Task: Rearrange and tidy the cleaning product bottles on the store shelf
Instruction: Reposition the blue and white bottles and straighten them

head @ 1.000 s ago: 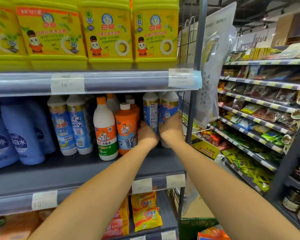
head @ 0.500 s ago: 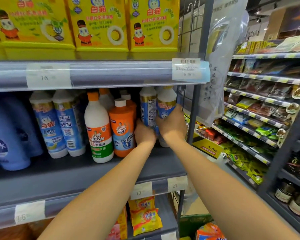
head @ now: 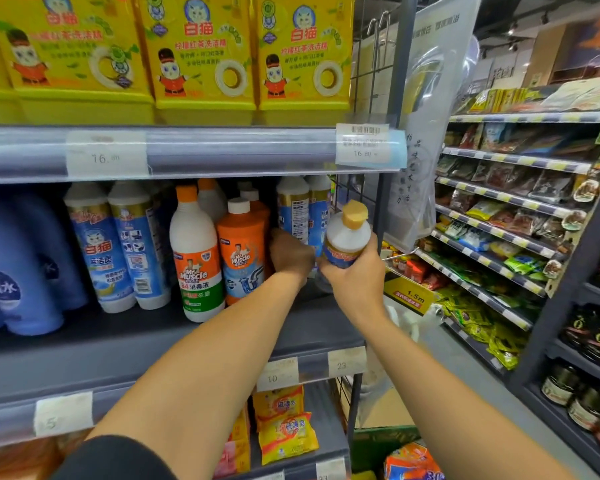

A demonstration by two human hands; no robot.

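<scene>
Head view:

- Right hand point(head: 355, 275): fingers wrapped around a white bottle with a tan cap point(head: 346, 237), held tilted, cap toward the camera, in front of the shelf's right end; its lower body is hidden by the hand.
- Left hand point(head: 290, 254): reaching into the middle shelf point(head: 118, 344) between the orange Mr Muscle bottle point(head: 242, 251) and two blue-and-white bottles point(head: 302, 213) at the back right. Fingers hidden in shadow; cannot tell whether they grip anything.
- White Mr Muscle bottle with orange cap point(head: 196, 254): upright, just left of the orange one, at the front.
- Further caps behind these two; bodies hidden.
- Two blue-label white bottles point(head: 118, 244): upright, further left.
- Blue jugs point(head: 18, 268): far left, cut off by the frame edge.
- Yellow detergent jugs point(head: 201, 53): top shelf, tops cut off.
- Price tags: digits partly blurred.
</scene>
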